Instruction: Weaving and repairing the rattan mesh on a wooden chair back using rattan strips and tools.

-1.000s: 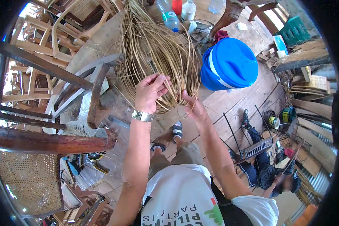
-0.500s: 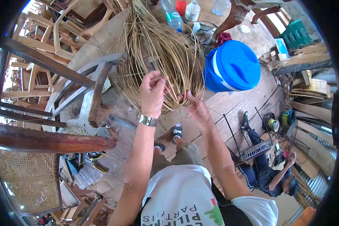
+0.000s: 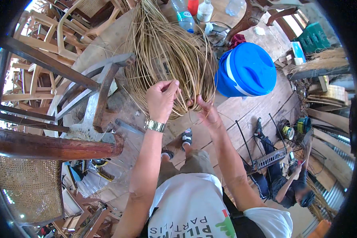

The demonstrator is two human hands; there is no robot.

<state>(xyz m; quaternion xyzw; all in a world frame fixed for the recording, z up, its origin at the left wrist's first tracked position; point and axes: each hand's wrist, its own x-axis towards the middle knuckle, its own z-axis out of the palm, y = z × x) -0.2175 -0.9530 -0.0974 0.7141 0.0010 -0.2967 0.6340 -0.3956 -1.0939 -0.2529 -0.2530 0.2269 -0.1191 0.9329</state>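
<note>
A large bundle of long, thin tan cane strands (image 3: 162, 51) hangs and spreads in front of me, its lower ends curving into loops. My right hand (image 3: 207, 112) is closed on the looped strands at the bundle's lower right, thumb on top. Beside it, my left hand (image 3: 161, 100) is raised at the front of the bundle with thumb and fingers pinched together. Strands run close to those fingertips, but what they hold, if anything, is hidden. A metal-banded watch (image 3: 155, 125) circles my left wrist.
Right of the bundle stands a blue lidded cooler (image 3: 252, 69). Plastic bottles (image 3: 183, 18) are behind it. A dark wooden chair frame (image 3: 95, 95) and a woven cane panel (image 3: 27, 190) crowd the left. A co-worker (image 3: 289, 186) sits at the lower right near a black metal rack (image 3: 270, 158).
My left hand has turned slightly, its fingertips moving a little right and closing tighter. My right hand keeps its hold. The co-worker's arms have shifted.
</note>
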